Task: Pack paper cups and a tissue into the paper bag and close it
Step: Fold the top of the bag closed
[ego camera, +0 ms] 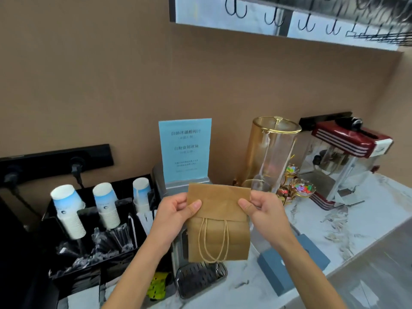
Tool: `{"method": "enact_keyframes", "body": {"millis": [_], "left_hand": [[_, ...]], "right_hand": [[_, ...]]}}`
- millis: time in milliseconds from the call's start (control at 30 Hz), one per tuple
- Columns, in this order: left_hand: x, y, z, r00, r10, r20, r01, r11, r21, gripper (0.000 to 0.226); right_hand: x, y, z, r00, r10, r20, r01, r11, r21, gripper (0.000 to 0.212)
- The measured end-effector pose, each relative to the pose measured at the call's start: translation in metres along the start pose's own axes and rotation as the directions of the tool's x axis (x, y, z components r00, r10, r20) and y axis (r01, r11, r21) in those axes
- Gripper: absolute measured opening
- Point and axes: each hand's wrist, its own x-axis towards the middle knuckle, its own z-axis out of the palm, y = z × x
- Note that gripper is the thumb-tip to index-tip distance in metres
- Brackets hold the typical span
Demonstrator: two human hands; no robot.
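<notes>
Above the worktop, at its middle: a flat, folded brown paper bag is held up in the air by both hands, its twine handles hanging down the front.
Left hand: closed in a pinch on the bag's upper left edge, thumb in front.
Right hand: closed in a pinch on the upper right edge, thumb in front.
Progress: early, by my judgement. The bag looks unopened and empty; no cup or tissue is in it, so opening, packing and closing are all left.
Paper cups: three upside-down stacks stand in a black organiser to the left, well apart from the bag.
Tissue: the blue box on the marble worktop, lower right, may hold tissues; I cannot tell.
Around: a blue sign behind the bag, a glass jar with a gold rim, and a red popcorn machine to the right.
In the way: nothing blocks the reach to the cups.
</notes>
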Motion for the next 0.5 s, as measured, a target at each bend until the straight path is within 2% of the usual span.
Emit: {"method": "enact_keyframes", "body": {"millis": [167,333,433,500], "left_hand": [[0.016,0.032,0.0,0.99,0.028,0.141,-0.03,0.999,0.014,0.026],[0.018,0.037,0.003,0.942,-0.066,0.328,0.079,0.997,-0.026,0.032],[0.014,0.028,0.007,0.927,-0.085,0.364,0.106,0.994,-0.038,0.024],[0.014,0.022,0.016,0.92,-0.108,0.376,0.13,0.991,-0.032,0.026]], "right_hand": [[0.008,-0.028,-0.013,0.996,-0.054,-0.071,0.053,0.998,-0.018,0.014],[-0.001,-0.036,-0.011,0.992,-0.066,-0.105,0.06,0.997,-0.057,0.023],[-0.014,-0.031,-0.012,0.986,-0.062,-0.157,0.057,0.998,-0.04,0.021],[-0.025,-0.027,-0.017,0.982,-0.029,-0.187,0.026,0.999,-0.019,0.021]]}}
